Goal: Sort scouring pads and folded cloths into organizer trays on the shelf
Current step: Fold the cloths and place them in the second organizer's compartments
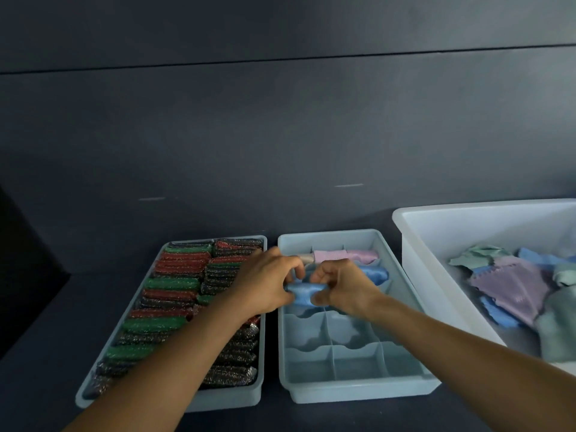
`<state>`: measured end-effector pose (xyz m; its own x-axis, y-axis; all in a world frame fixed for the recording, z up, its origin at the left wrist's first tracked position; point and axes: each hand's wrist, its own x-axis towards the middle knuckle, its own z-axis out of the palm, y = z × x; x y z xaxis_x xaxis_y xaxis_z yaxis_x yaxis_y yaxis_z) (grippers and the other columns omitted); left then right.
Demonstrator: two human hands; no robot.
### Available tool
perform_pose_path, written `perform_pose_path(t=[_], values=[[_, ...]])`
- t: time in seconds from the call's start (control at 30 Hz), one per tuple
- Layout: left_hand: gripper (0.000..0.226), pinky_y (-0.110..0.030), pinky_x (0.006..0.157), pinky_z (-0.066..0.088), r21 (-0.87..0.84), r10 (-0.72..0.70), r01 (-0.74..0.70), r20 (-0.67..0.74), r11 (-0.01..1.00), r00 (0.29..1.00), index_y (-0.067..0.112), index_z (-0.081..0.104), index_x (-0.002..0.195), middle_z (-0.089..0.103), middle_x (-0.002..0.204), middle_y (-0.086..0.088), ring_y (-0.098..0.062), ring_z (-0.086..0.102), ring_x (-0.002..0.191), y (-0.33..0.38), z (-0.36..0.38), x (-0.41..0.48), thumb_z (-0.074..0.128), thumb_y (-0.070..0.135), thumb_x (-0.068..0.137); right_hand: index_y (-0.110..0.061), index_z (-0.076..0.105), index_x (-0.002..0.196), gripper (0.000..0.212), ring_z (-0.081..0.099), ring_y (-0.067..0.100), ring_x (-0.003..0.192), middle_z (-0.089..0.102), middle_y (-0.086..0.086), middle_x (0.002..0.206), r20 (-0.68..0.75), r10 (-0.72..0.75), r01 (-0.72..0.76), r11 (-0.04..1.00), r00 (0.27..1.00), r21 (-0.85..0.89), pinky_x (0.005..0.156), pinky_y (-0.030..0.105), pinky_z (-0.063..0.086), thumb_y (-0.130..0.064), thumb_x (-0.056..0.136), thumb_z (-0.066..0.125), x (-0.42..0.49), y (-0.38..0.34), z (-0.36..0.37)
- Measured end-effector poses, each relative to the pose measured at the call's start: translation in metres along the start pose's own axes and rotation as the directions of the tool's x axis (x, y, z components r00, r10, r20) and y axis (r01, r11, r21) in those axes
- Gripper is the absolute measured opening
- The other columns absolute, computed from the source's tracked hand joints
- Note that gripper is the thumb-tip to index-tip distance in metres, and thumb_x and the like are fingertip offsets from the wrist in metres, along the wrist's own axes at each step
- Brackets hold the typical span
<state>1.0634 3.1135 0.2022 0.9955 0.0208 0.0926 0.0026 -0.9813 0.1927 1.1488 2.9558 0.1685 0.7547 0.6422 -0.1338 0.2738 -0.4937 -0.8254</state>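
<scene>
Left hand (268,283) and right hand (343,288), fingers curled, pinch a folded blue cloth (304,294) over the divided tray's (358,391) middle row. Scouring pads (174,285) fill the tray at nine o'clock, and a white tub (467,206) of loose cloths sits at three o'clock.

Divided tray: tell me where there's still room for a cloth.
Free: the two near rows of the divided tray, between its front wall and the blue cloth. Crowded: its far row, holding pink cloths; the scouring pad tray beside it is packed.

Head-height, forward-down, close over shelf (46,322)
</scene>
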Motion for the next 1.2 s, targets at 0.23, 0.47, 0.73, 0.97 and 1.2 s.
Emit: perform_pose_path(t=[0.23,0.47,0.73,0.97,1.2], values=[[0.029,-0.032,0.091,0.031,0.252,0.06,-0.085,0.106,0.964,0.993,0.027,0.062,0.11,0.06,0.108,0.005,-0.014,0.046,0.113,0.006,-0.001,0.008,0.065,0.033,0.082,-0.031,0.064,0.086,0.013,0.063,0.013,0.082,0.066,-0.013,0.084,-0.029,-0.11,0.087,0.895,0.993,-0.437,0.077,0.03,0.052,-0.026,0.077,0.071,0.0,-0.005,0.003],[0.032,-0.033,0.091,0.045,-0.134,-0.031,0.045,0.1,0.99,0.995,0.027,0.059,0.115,0.067,0.1,0.01,-0.011,0.051,0.105,-0.011,-0.001,0.005,0.059,0.01,0.087,-0.036,0.066,0.097,0.019,0.061,0.018,0.102,0.066,-0.009,0.103,0.041,-0.112,0.109,0.715,0.993,-0.691,0.074,0.027,0.039,-0.029,0.08,0.065,0.005,-0.02,0.008],[0.031,-0.032,0.094,0.046,-0.246,-0.069,0.082,0.059,0.966,0.996,0.023,0.059,0.119,0.068,0.109,0.005,-0.011,0.057,0.107,-0.014,0.004,-0.004,0.058,0.008,0.092,-0.027,0.066,0.1,0.019,0.062,0.022,0.096,0.061,-0.003,0.098,0.17,-0.003,0.131,0.648,0.985,-0.75,0.077,0.035,0.045,-0.031,0.084,0.057,0.008,-0.031,0.012],[0.025,-0.036,0.089,0.05,-0.29,-0.068,0.032,-0.112,0.957,0.991,0.025,0.062,0.113,0.071,0.106,0.007,-0.014,0.064,0.102,0.02,0.007,0.014,0.063,0.02,0.089,-0.039,0.069,0.102,0.021,0.061,0.017,0.088,0.069,-0.009,0.096,-0.036,-0.282,0.209,0.783,0.959,-0.586,0.079,0.03,0.047,-0.03,0.087,0.058,-0.031,-0.031,-0.043],[0.021,-0.02,0.093,0.047,-0.555,0.06,-0.169,-0.209,0.814,0.976,0.019,0.068,0.11,0.07,0.107,0.009,-0.002,0.063,0.102,0.114,0.011,0.048,0.064,0.015,0.089,-0.03,0.065,0.079,0.005,0.064,0.024,0.088,0.07,-0.004,0.089,-0.494,-0.054,-0.211,0.86,0.868,-0.464,0.078,0.034,0.052,-0.033,0.081,0.061,-0.053,0.05,-0.179]])
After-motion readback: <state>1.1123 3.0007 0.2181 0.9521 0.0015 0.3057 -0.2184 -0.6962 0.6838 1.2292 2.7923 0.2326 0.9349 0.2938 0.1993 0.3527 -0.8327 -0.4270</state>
